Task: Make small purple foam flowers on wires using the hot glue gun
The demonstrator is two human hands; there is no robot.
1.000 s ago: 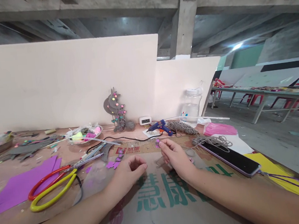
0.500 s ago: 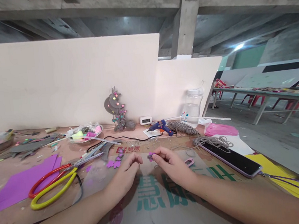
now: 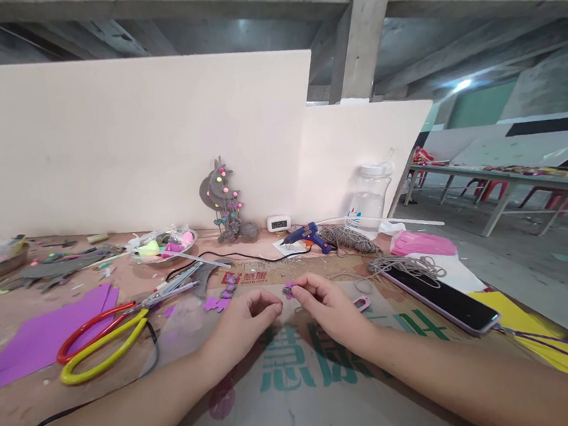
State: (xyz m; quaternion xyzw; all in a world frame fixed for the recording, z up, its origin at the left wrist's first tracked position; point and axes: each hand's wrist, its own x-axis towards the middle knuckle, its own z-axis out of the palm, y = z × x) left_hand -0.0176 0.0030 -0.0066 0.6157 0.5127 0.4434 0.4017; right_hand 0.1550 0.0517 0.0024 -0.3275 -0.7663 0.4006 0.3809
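My right hand (image 3: pixel 327 302) pinches a small purple cut-out flower (image 3: pixel 288 289) with grey cord on it, between thumb and fingertips. Just left of it, my left hand (image 3: pixel 248 317) is closed, thumb against the curled fingers. Whatever it may hold is too small to make out. A strand of grey cord trails near my right hand. Several more purple flowers (image 3: pixel 216 303) with grey bits lie beyond my left hand. Beside my right hand rests a pink snipper-like tool (image 3: pixel 362 304).
Scissors with red and yellow handles (image 3: pixel 103 344) lie left, over purple sheets (image 3: pixel 40 340). Behind stand a decorated grey moon ornament (image 3: pixel 222 192), a small clock (image 3: pixel 278 223), a blue glue gun (image 3: pixel 311 237) and a water jug (image 3: pixel 370 198). A phone (image 3: pixel 443 301) lies right, under tangled grey cord (image 3: pixel 412 266).
My left hand has come right, closer to the flower, and its thumb now meets the fingers. My right hand keeps its pinch on the flower. The view has shifted slightly.
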